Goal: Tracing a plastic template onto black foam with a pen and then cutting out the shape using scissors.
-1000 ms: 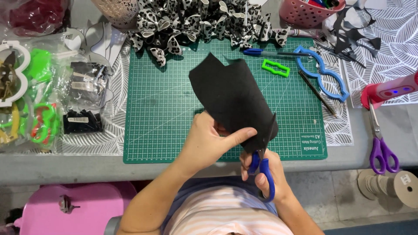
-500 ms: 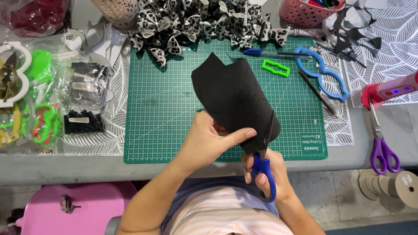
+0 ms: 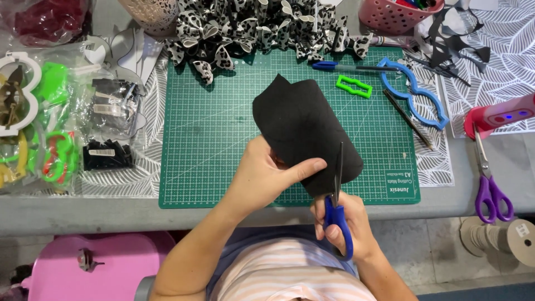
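The left hand (image 3: 262,178) pinches the near edge of a black felt sheet (image 3: 304,131), thumb laid flat across its face and fingers curled out of sight behind, which seems to keep the floppy material taut and lifted off the mat. The right hand (image 3: 340,223) is closed through the loops of blue-handled scissors (image 3: 338,209), the blades pointing straight away from the person's body and biting into the sheet's lower edge just beside the left thumb. Held so near the cut, the thumb looks placed to steady the material where the blades enter.

The sheet curves like a loose roll, its long axis running from the hands up and slightly left, away from the body, over the green cutting mat (image 3: 212,139) on the tabletop.

Beyond the sheet lies a heap of leopard-print bows (image 3: 251,28). Right of the hands sit a small green template (image 3: 354,86), a blue template (image 3: 412,92) and purple scissors (image 3: 490,189); left, bagged supplies (image 3: 108,128).
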